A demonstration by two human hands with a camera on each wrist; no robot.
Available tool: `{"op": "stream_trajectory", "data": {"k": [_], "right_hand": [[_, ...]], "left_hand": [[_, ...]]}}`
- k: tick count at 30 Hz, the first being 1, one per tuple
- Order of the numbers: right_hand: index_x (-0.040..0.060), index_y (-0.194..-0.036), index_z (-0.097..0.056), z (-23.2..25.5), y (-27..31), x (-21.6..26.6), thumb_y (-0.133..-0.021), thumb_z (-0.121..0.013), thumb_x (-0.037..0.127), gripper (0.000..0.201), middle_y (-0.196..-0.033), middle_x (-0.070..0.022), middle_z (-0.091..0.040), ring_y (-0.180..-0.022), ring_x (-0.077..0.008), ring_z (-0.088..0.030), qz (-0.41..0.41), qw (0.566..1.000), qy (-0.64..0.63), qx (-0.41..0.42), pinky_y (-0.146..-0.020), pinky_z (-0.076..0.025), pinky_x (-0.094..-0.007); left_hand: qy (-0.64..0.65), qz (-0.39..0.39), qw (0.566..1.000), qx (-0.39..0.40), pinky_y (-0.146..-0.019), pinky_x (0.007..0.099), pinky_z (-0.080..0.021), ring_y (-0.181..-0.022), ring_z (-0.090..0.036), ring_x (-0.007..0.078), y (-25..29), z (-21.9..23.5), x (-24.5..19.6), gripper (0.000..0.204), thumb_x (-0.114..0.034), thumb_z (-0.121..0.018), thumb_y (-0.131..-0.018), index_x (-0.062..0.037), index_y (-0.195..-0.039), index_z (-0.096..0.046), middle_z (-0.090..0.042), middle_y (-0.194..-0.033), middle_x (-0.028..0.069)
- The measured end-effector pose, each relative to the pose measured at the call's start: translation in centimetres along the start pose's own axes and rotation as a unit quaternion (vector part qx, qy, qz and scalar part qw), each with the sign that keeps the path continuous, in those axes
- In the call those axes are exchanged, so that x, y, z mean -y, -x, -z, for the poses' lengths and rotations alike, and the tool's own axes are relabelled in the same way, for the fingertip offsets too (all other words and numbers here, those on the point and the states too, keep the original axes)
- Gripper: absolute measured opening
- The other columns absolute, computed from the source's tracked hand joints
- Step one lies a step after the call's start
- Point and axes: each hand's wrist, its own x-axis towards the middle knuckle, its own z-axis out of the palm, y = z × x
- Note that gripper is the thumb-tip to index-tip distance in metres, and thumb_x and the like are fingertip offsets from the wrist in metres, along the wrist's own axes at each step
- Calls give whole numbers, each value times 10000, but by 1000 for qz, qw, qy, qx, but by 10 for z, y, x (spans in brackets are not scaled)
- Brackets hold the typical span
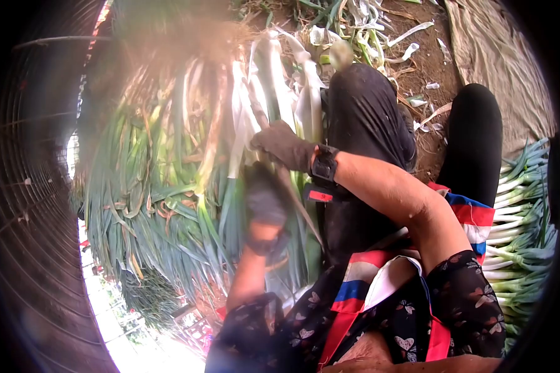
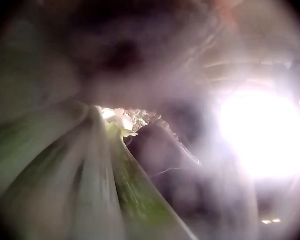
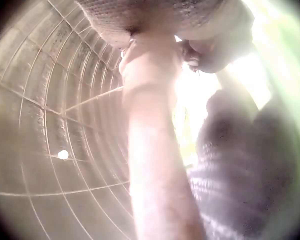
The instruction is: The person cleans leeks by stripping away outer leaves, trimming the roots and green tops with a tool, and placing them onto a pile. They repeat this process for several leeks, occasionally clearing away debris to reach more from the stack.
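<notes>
My right hand, in a dark glove, grips a long, slim brown stick-like piece that slants across the white stems. In the right wrist view that piece is thick and pale below the textured glove. Just below, my gloved left hand is blurred over the leaves of long green onions. Green leaves fan out beneath the dark glove in the left wrist view; I cannot tell whether its fingers are closed on them. White stems lie beyond both hands.
Dark-trousered knees stand beside the pile. Peeled skins and trimmings are strewn over bare soil at the top. A tan cloth spreads at the upper right, and trimmed green onions lie in a row below it. A ribbed wall curves along the left.
</notes>
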Motion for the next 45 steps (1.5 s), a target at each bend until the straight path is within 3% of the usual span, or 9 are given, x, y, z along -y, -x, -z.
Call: {"op": "stream_trajectory", "data": {"k": [13,16,18,23,26,29,32,40,45], "right_hand": [[147,-934,-723,-21,-11,-25,-781,-617,115,189,-846,-93,-698,-746,-278,-671,94,973,-151,-148,-691,-524,-364],[12,-916,-684,-13,49,43,-787,-624,288,311,-857,-215,-655,-794,-352,-635,-234,887,-395,-40,-761,-495,-428],[-28,-981,-626,-9,83,74,-769,-638,266,362,-878,-223,-638,-844,-329,-632,-216,875,-432,-19,-789,-485,-422],[-15,-1138,-585,-35,108,93,-752,-668,187,443,-917,-181,-645,-854,-265,-635,-180,879,-441,-13,-800,-510,-373],[-23,-1095,-612,-14,104,81,-751,-669,173,400,-872,-148,-650,-815,-227,-639,-236,868,-436,-8,-755,-519,-342],[-41,-919,-636,2,99,72,-755,-654,159,260,-783,-116,-639,-747,-198,-623,-261,869,-420,-24,-671,-498,-339],[-46,-931,-632,-1,97,65,-760,-649,154,264,-793,-114,-641,-747,-178,-615,-259,872,-414,-22,-666,-493,-333],[-41,-969,-639,-30,111,73,-781,-646,175,286,-809,-112,-659,-751,-165,-618,-273,834,-479,8,-687,-495,-332],[-33,-1081,-587,-5,108,94,-799,-620,193,363,-903,-181,-634,-848,-257,-611,-287,826,-484,35,-773,-474,-371]], "left_hand": [[150,-47,985,73,-606,336,-533,-686,-609,255,-40,79,44,253,-145,-563,-856,25,-1043,-574,-595,-844,113],[425,185,877,130,-572,286,-540,-659,-613,202,-47,75,99,293,-237,-575,-897,19,-1040,-571,-595,-813,87],[719,394,564,105,-584,291,-542,-702,-612,205,-56,86,108,419,-336,-575,-910,60,-1044,-555,-589,-837,107],[682,312,645,143,-596,313,-564,-740,-600,233,-59,91,100,403,-312,-597,-902,58,-1055,-551,-594,-904,134],[783,368,481,143,-592,304,-569,-727,-601,205,-42,87,87,369,-275,-588,-894,13,-1119,-532,-587,-890,114],[738,346,571,101,-601,286,-564,-714,-600,171,-19,74,64,351,-198,-549,-879,0,-1167,-524,-586,-891,105],[389,124,894,182,-661,290,-519,-784,-598,151,-9,67,44,423,-155,-547,-859,-16,-1256,-498,-596,-923,85],[61,-63,991,99,-816,395,-485,-919,-612,294,-7,61,60,425,-125,-609,-821,23,-1213,-537,-618,-1030,215],[262,142,950,90,-843,391,-482,-959,-611,309,-11,71,66,473,-195,-661,-823,50,-1208,-534,-614,-1058,232]]}}
